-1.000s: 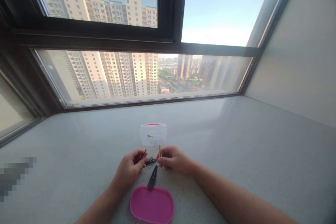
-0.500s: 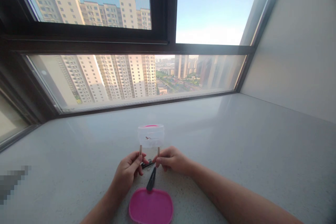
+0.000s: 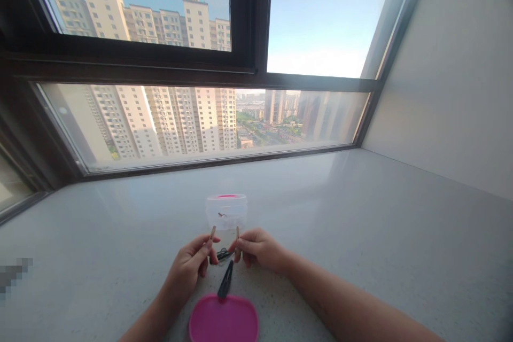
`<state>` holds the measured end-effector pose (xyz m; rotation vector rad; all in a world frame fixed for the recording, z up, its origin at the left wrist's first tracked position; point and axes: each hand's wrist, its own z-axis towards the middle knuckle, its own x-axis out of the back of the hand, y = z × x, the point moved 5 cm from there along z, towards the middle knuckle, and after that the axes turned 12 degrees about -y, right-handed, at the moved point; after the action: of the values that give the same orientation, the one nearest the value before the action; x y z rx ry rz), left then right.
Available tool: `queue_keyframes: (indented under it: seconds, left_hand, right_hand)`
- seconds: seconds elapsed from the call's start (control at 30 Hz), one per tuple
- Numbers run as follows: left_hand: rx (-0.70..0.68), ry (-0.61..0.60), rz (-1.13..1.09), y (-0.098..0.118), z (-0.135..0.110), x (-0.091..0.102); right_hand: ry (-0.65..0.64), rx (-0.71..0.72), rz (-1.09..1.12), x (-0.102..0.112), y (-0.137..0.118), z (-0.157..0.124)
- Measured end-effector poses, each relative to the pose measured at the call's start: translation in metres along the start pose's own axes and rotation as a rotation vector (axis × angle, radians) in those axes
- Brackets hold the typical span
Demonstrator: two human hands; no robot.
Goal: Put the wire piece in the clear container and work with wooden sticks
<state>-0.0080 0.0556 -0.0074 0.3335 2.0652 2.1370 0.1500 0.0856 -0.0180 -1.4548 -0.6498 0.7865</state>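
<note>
My left hand [image 3: 188,268] pinches a thin tan hair clip [image 3: 212,233] upright between thumb and fingers. My right hand [image 3: 258,248] pinches a second tan hair clip [image 3: 237,235] the same way, a hand's width to the right. Between the two hands a small dark clip [image 3: 222,253] lies on the sill. A longer black hair clip [image 3: 225,279] lies just in front of it, its near end touching the pink lid [image 3: 223,319]. A small clear plastic box [image 3: 226,211] with a pink bottom stands open just beyond my fingers, a small dark item inside.
The things sit on a pale speckled stone window sill [image 3: 360,224]. A dark-framed window [image 3: 244,72] runs along the far edge, a plain wall [image 3: 449,80] rises at the right. A blurred patch [image 3: 12,275] sits at the left edge.
Both hands have drawn slightly nearer and left in view as the head shifted. My left hand has raised its tan clip upright; the clips are now held side by side.
</note>
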Motion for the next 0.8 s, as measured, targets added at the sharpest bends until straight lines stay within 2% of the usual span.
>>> queue_keyframes:
  seconds: [0.37, 0.6, 0.8]
  left_hand:
    - [0.009, 0.040, -0.011, 0.0015, -0.0009, 0.0022]
    - [0.041, 0.020, 0.036, 0.0067, -0.0012, -0.0010]
    - [0.047, 0.031, 0.052, 0.0029, -0.0002, 0.0016]
  right_hand:
    - [-0.002, -0.027, -0.017, 0.0003, 0.0000, 0.0006]
    - [0.013, -0.041, -0.052, 0.0004, 0.0007, -0.0005]
    - [0.007, -0.056, -0.078, -0.0003, -0.0021, -0.0021]
